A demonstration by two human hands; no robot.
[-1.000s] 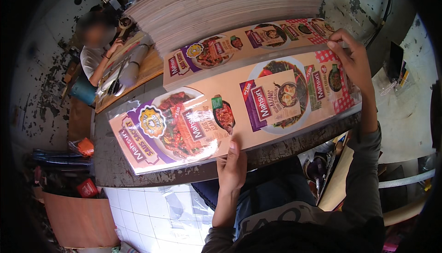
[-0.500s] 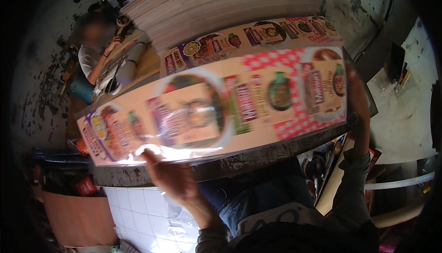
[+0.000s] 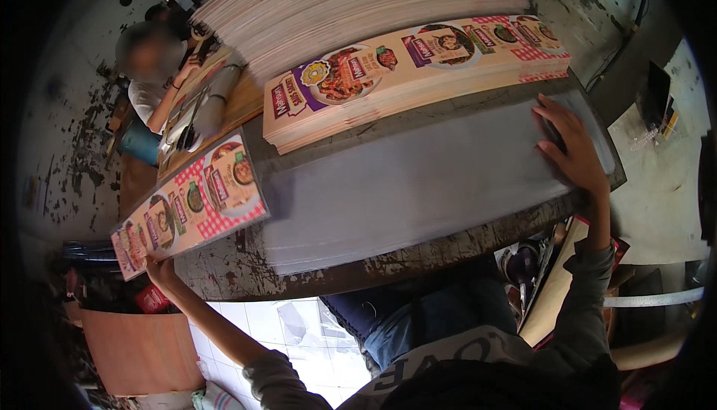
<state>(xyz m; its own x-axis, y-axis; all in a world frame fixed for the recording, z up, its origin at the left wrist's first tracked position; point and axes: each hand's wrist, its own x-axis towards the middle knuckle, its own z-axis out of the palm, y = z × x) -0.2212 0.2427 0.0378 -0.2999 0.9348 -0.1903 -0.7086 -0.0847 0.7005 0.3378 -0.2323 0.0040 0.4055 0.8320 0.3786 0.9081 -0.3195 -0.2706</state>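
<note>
My left hand (image 3: 162, 274) grips the near edge of a long printed card in a clear plastic sleeve (image 3: 196, 202), at the table's left side. Food pictures and a red checked pattern cover the card. Over on the right, my right hand (image 3: 569, 141) has its fingers spread and rests on the end of a stack of clear plastic sleeves (image 3: 418, 186), which lies along the dark table. Just beyond the sleeves sits a low stack of matching printed cards (image 3: 411, 63), apart from both hands.
Behind the cards rises a tall stack of cardboard sheets (image 3: 373, 7). A person (image 3: 153, 74) sits at the far left beside a wooden surface with a grey roll (image 3: 216, 96). The dark table's worn front edge (image 3: 358, 279) runs close to my body.
The sleeved card has swung away to the left, now held by my left hand alone. My right hand has let go of it and come down on the plastic sleeves, which are now uncovered.
</note>
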